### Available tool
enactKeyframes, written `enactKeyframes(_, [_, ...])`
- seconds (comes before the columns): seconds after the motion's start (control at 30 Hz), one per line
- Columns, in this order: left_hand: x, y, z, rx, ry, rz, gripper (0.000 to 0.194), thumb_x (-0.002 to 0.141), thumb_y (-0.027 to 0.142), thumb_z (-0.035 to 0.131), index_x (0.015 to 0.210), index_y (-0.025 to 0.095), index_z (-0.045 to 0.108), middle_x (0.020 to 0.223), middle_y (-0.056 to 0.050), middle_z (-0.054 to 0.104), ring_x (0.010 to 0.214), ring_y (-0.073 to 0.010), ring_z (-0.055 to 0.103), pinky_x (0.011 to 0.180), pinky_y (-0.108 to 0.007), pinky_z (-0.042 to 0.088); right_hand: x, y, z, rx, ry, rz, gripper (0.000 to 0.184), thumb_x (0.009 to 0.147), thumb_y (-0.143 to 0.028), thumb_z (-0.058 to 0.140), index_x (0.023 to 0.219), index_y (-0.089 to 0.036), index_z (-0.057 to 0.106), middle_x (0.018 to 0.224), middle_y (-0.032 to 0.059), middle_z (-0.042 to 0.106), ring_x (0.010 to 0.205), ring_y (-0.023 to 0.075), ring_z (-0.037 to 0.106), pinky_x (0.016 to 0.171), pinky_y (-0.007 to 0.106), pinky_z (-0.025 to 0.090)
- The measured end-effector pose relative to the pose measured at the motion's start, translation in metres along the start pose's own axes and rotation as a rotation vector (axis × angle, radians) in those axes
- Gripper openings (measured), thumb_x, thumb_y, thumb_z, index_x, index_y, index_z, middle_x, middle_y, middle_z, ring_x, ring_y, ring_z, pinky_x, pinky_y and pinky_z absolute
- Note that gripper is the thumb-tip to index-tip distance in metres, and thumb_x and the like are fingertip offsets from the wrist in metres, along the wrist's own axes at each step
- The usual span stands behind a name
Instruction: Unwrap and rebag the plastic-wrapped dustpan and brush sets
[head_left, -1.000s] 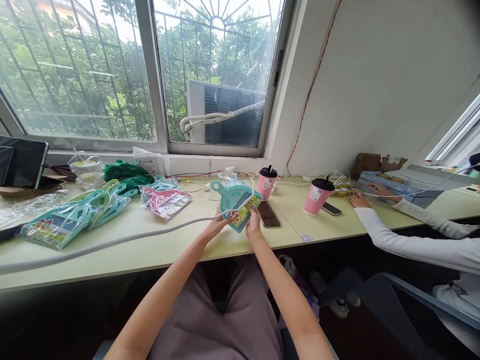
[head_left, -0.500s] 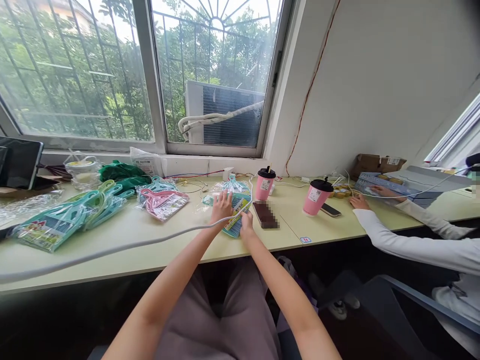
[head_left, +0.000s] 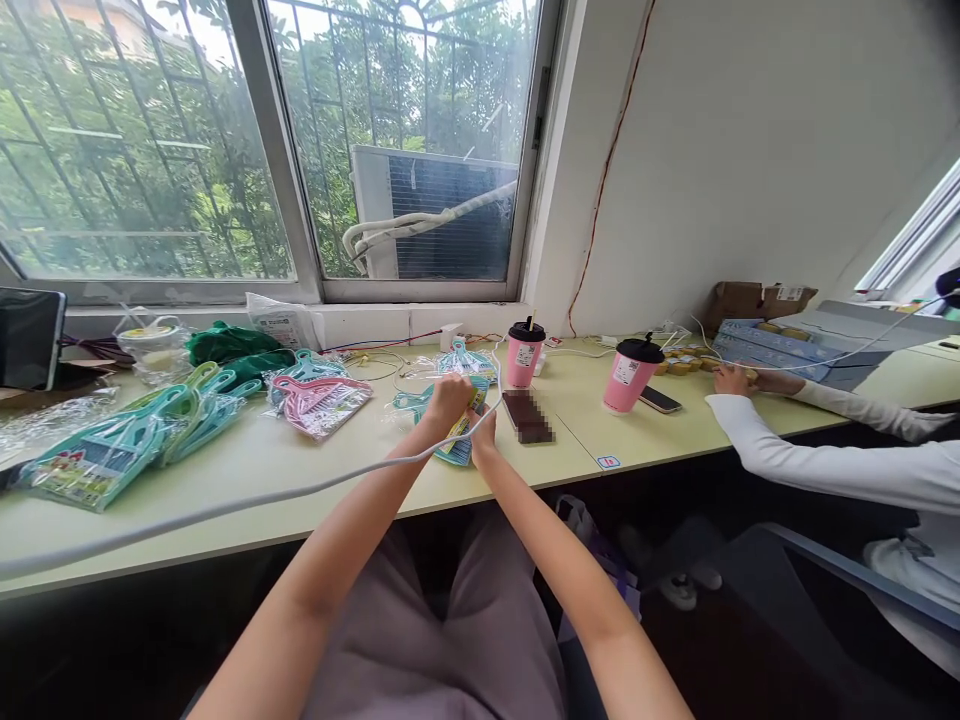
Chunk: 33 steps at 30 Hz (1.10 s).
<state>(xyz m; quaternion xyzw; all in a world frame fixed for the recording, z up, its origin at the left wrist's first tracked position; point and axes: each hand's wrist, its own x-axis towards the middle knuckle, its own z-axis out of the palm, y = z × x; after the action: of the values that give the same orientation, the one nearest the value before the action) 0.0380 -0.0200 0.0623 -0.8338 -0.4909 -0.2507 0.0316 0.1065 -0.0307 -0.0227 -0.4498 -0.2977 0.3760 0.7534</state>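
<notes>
My left hand is curled over a teal mini dustpan-and-brush set with a yellow label, which lies flat on the pale green desk. My right hand pinches the near edge of the same set. More teal sets in clear wrap lie just behind it. A white cable runs across the desk and over my left wrist.
A pile of teal sets and a pink set lie to the left, with green bags behind. Two pink cups and two phones are on the right. Another person's hand rests by blue boxes.
The teal set was held up off the desk a second ago; it now lies flat. My left hand went over its top and closed on it, and the view shifted slightly downward.
</notes>
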Motion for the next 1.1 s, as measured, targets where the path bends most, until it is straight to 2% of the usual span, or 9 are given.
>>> enactKeyframes(0.17, [-0.012,-0.002,0.005,0.037,0.033,0.113,0.027,0.089,0.006,0.042,0.101,0.007,0.066,0.101,-0.026,0.062,0.101,-0.0382,0.058,0.084,-0.044,0.040,0.003,-0.006,-0.005,-0.015,-0.052,0.001,0.012,0.072,-0.032,0.066,0.075,-0.022,0.061,0.072,-0.0011,0.067,0.082,0.0191,0.063,0.069,0.027,0.049])
enactKeyframes(0.3, [-0.008,-0.012,-0.005,0.092,0.134,0.011,0.026,0.091,0.010,0.042,0.105,0.007,0.064,0.102,-0.024,0.063,0.103,-0.0364,0.059,0.083,-0.042,0.040,0.001,-0.012,-0.008,-0.098,-0.121,0.001,0.016,0.067,-0.033,0.069,0.077,-0.023,0.064,0.075,0.0006,0.070,0.079,0.0204,0.063,0.068,0.029,0.049])
enactKeyframes(0.4, [-0.003,-0.014,-0.015,0.220,0.077,-0.025,0.028,0.091,0.006,0.038,0.102,0.006,0.064,0.093,-0.022,0.065,0.092,-0.0327,0.063,0.075,-0.037,0.042,-0.004,-0.016,-0.004,-0.181,-0.143,-0.031,0.017,0.068,-0.035,0.067,0.078,-0.022,0.064,0.076,0.0025,0.071,0.079,0.0213,0.063,0.066,0.029,0.047])
enactKeyframes(0.53, [-0.003,-0.007,-0.019,0.357,0.044,0.142,0.029,0.088,0.002,0.039,0.101,0.006,0.064,0.091,-0.020,0.066,0.090,-0.0306,0.064,0.072,-0.035,0.044,-0.012,-0.020,0.004,-0.298,-0.115,-0.067,0.012,0.069,-0.032,0.062,0.073,-0.021,0.061,0.074,0.0027,0.069,0.074,0.0197,0.060,0.062,0.027,0.043])
enactKeyframes(0.73, [-0.006,-0.021,-0.026,0.178,0.210,0.289,0.020,0.093,0.023,0.052,0.106,0.013,0.064,0.110,-0.019,0.065,0.116,-0.0320,0.056,0.104,-0.048,0.037,-0.014,-0.027,0.000,-0.214,-0.134,-0.014,0.016,0.066,-0.036,0.067,0.069,-0.021,0.062,0.070,0.0014,0.068,0.070,0.0180,0.057,0.061,0.028,0.041])
enactKeyframes(0.8, [-0.006,-0.042,-0.037,0.000,0.385,0.217,0.038,0.091,0.039,0.058,0.121,0.016,0.057,0.133,-0.019,0.056,0.132,-0.0330,0.044,0.116,-0.054,0.020,-0.013,-0.032,-0.008,-0.113,-0.201,0.020,0.018,0.063,-0.036,0.071,0.068,-0.021,0.064,0.072,0.0019,0.070,0.073,0.0194,0.060,0.065,0.029,0.044])
enactKeyframes(0.9, [-0.011,-0.086,-0.057,-0.328,0.540,-0.115,0.065,0.086,0.055,0.061,0.137,0.018,0.045,0.151,-0.019,0.039,0.144,-0.0333,0.030,0.118,-0.056,0.013,-0.010,-0.040,-0.023,0.027,-0.335,0.095,0.020,0.060,-0.034,0.076,0.072,-0.021,0.067,0.073,0.0023,0.072,0.075,0.0216,0.065,0.068,0.032,0.049])
enactKeyframes(0.97, [-0.021,-0.116,-0.069,-0.602,0.347,-0.269,0.069,0.086,0.062,0.055,0.139,0.018,0.044,0.149,-0.019,0.042,0.141,-0.0324,0.035,0.115,-0.052,0.026,-0.008,-0.044,-0.031,0.106,-0.392,0.148,0.023,0.058,-0.032,0.077,0.076,-0.021,0.068,0.074,0.0021,0.073,0.073,0.0217,0.067,0.068,0.033,0.051])
enactKeyframes(1.1, [-0.048,-0.141,-0.079,-0.990,-0.362,-0.098,0.063,0.086,0.064,0.053,0.135,0.024,0.054,0.136,-0.014,0.059,0.126,-0.0294,0.055,0.101,-0.042,0.044,-0.005,-0.042,-0.035,0.195,-0.406,0.195,0.024,0.058,-0.030,0.079,0.078,-0.021,0.069,0.079,0.0021,0.075,0.072,0.0212,0.069,0.070,0.033,0.054])
